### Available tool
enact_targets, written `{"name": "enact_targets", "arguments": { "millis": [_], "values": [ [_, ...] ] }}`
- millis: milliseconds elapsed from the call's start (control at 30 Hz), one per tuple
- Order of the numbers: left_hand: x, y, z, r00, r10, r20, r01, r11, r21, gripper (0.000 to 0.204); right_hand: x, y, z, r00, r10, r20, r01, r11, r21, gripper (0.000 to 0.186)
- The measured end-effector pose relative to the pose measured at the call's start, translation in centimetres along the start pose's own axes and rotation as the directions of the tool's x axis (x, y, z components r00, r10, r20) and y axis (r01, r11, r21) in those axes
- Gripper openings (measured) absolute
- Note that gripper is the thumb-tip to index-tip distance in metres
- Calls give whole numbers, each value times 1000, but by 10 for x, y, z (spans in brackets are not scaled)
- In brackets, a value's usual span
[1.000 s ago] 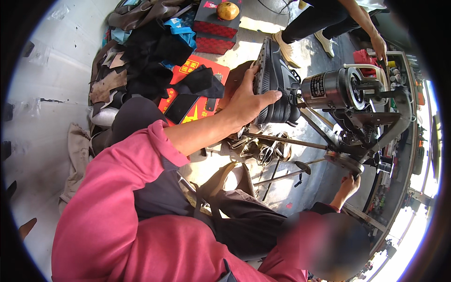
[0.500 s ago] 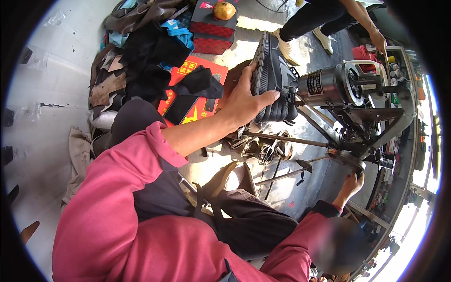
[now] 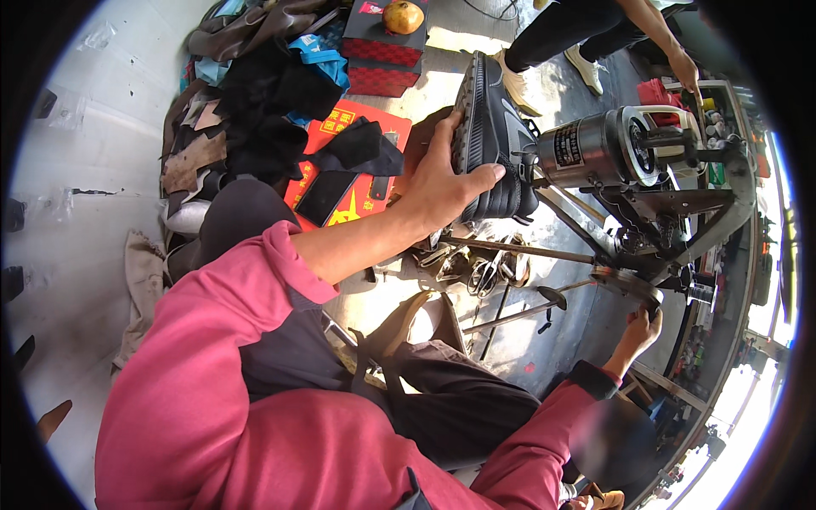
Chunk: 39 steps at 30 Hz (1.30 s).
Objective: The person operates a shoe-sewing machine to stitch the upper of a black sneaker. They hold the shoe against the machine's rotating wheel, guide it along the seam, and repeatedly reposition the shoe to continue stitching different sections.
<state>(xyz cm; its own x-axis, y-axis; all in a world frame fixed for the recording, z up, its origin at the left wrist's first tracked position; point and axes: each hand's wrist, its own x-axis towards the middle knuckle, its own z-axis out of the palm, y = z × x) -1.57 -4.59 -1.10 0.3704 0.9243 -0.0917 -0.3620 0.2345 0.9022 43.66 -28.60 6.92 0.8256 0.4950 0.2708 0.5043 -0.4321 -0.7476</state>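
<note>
My left hand (image 3: 446,174) is closed on a black sneaker (image 3: 489,127), thumb on the upper and fingers at the thick ridged sole. The sneaker is tilted with its toe pointing away, its opening and collar against the working end of a metal shoe-sewing machine (image 3: 582,153). Whether the needle is in the shoe cannot be made out. Lower right, my right hand (image 3: 636,336) has its fingers curled at the rim of the machine's handwheel (image 3: 627,287). What its fingertips grip is partly hidden.
A red board (image 3: 340,204) carries a phone (image 3: 326,197) and black cloth. Leather scraps (image 3: 195,161) pile at left. Behind are black-and-red boxes (image 3: 384,76) topped by a round fruit (image 3: 403,17). Another person's legs (image 3: 552,38) stand beyond the machine. Machine legs and rods cross the floor.
</note>
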Motion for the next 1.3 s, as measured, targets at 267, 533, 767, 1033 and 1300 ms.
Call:
{"name": "enact_targets", "arguments": {
  "millis": [267,533,767,1033,1300],
  "values": [
    [1,-9,2,997,64,-34,-65,998,-12,99,-54,2,69,718,274,640,-183,961,-207,26],
    [1,-11,1,997,78,-22,-77,996,48,98,0,11,6,997,74,-28,-75,997,-32,10],
    [-1,-10,2,996,81,-28,-81,997,9,103,-51,7,69,728,309,612,-207,950,-233,25],
    [-4,-11,2,995,101,-16,-100,994,51,100,-1,6,5,994,87,-68,-92,992,-88,8],
    [-5,-14,3,988,151,-30,-149,987,55,99,-54,-21,59,752,135,645,-113,991,-76,25]
  ]
}}
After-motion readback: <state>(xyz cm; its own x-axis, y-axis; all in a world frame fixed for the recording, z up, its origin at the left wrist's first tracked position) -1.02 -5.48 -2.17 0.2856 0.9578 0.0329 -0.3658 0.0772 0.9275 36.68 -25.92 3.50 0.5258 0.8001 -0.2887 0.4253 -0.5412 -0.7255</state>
